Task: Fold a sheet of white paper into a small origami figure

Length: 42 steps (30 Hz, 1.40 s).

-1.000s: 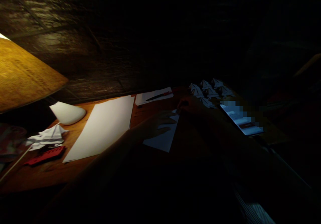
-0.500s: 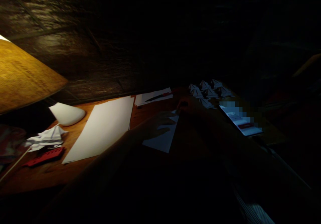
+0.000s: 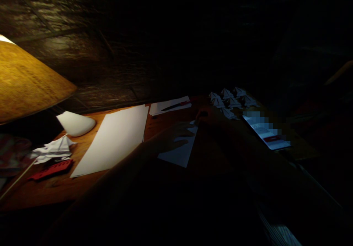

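Note:
My left hand (image 3: pixel 176 134) lies with its fingers spread on a small white piece of paper (image 3: pixel 179 155), pressing it against the wooden table. At the paper's far end, my right hand (image 3: pixel 208 116) has its fingers curled and pinched at the edge; deep shadow hides most of it. A large stack of white sheets (image 3: pixel 116 137) lies left of my left hand. Beyond the hands, a knife (image 3: pixel 175 106) with a red handle rests on smaller white sheets (image 3: pixel 156 109). Several folded paper shapes (image 3: pixel 231 102) stand in rows past my right hand.
A lit phone (image 3: pixel 266 132) lies to the right. On the left are a lamp with a yellow shade (image 3: pixel 30 80) and white base (image 3: pixel 75 124), crumpled striped paper (image 3: pixel 55 149) and a red slotted object (image 3: pixel 52 170). A dark wall (image 3: pixel 110 69) rises behind the table.
The view has shifted very slightly, so things on the table sit a little further right. Both hands keep their places on the paper.

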Motion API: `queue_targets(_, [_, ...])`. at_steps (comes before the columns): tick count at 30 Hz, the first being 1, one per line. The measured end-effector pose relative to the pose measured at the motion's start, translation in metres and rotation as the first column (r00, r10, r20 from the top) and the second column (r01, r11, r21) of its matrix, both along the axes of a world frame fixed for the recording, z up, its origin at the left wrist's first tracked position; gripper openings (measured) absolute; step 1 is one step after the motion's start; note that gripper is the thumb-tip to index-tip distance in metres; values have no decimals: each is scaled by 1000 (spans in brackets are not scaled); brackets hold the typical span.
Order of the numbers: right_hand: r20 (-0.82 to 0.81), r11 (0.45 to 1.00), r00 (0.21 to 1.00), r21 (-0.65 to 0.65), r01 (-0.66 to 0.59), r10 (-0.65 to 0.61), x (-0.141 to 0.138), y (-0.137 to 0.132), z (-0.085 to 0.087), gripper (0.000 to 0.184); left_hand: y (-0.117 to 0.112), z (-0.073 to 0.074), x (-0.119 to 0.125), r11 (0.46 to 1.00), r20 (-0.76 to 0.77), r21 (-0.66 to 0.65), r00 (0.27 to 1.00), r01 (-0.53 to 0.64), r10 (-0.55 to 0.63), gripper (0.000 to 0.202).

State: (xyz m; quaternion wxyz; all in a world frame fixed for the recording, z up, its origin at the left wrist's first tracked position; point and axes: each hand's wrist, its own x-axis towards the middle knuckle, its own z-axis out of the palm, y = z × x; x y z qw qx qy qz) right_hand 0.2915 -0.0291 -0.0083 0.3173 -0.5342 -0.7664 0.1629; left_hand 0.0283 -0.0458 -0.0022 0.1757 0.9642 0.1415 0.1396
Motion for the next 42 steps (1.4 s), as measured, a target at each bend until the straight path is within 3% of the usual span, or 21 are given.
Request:
queue_targets(16, [-42, 998, 998, 31, -46, 48, 2, 3, -5, 15, 2, -2, 0, 1000, 7, -2, 1000, 12, -12, 30])
queue_targets(33, [-34, 999, 999, 38, 27, -25, 1, 3, -6, 13, 1, 0, 0, 999, -23, -26, 1000, -19, 18, 30])
queue_targets(42, [-28, 999, 1000, 48, 2, 0, 4, 6, -9, 16, 0, 2, 1, 1000, -19, -21, 1000, -5, 4, 29])
